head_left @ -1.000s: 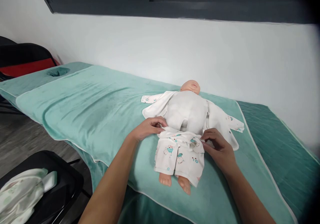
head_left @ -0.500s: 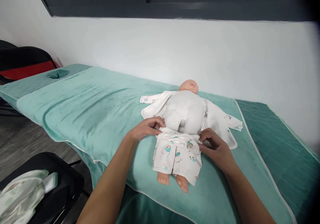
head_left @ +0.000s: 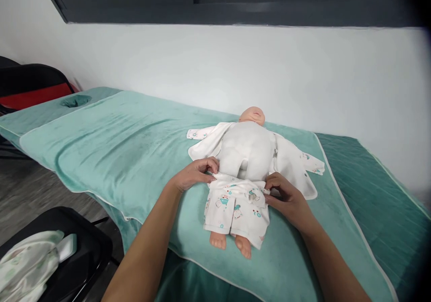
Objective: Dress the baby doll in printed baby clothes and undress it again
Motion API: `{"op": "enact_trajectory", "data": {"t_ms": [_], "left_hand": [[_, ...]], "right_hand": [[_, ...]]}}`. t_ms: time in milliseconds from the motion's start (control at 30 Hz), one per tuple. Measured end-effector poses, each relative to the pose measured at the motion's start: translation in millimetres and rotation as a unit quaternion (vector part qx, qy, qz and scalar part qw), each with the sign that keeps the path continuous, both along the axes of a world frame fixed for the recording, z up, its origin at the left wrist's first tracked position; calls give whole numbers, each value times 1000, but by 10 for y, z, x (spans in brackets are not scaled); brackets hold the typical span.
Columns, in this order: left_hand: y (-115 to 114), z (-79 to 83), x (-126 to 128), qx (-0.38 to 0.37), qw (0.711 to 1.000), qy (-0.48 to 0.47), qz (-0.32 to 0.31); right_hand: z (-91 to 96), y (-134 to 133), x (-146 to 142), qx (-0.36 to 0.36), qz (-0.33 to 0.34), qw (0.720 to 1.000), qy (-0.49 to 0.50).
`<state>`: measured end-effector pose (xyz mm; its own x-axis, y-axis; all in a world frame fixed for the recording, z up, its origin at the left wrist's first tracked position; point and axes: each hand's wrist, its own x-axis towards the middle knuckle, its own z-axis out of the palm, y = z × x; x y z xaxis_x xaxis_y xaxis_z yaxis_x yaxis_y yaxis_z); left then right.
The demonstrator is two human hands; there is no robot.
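Note:
A baby doll [head_left: 247, 147] lies on its back, its soft white body bare at the front. White printed pants [head_left: 235, 205] cover its lower legs, and both feet stick out of the cuffs. My left hand [head_left: 197, 172] pinches the waistband at its left side. At the right side of the waistband, my right hand [head_left: 289, 199] is closed on the cloth between thumb and fingers. An open white jacket [head_left: 294, 163] is spread beneath the doll, with its sleeves stretched out to both sides.
The doll lies on a teal blanket [head_left: 134, 136] over a padded bed [head_left: 363, 181] against a white wall. At lower left, a black chair [head_left: 84, 243] carries a bundled cloth [head_left: 30, 261]. Another black and red chair [head_left: 37, 86] stands beyond the bed's left end.
Both hands keep their grip at the waistband, with hardly any movement. The whole view has shifted slightly, so everything appears a little further left.

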<state>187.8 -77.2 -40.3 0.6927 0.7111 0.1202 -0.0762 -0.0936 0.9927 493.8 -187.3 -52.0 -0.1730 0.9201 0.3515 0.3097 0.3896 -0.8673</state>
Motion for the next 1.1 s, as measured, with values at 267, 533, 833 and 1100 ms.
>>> {"op": "enact_trajectory", "data": {"t_ms": [267, 533, 833, 1100], "left_hand": [[-6, 14, 16, -21, 1000, -2, -12], [6, -6, 9, -15, 1000, -12, -21], [-17, -54, 97, -58, 990, -59, 118], [-24, -79, 202, -39, 978, -9, 204]], "right_hand": [[-14, 13, 45, -14, 43, 999, 11], [-4, -10, 56, -48, 69, 995, 55], [-86, 40, 66, -59, -111, 987, 100], [284, 357, 136, -66, -137, 985, 87]]}}
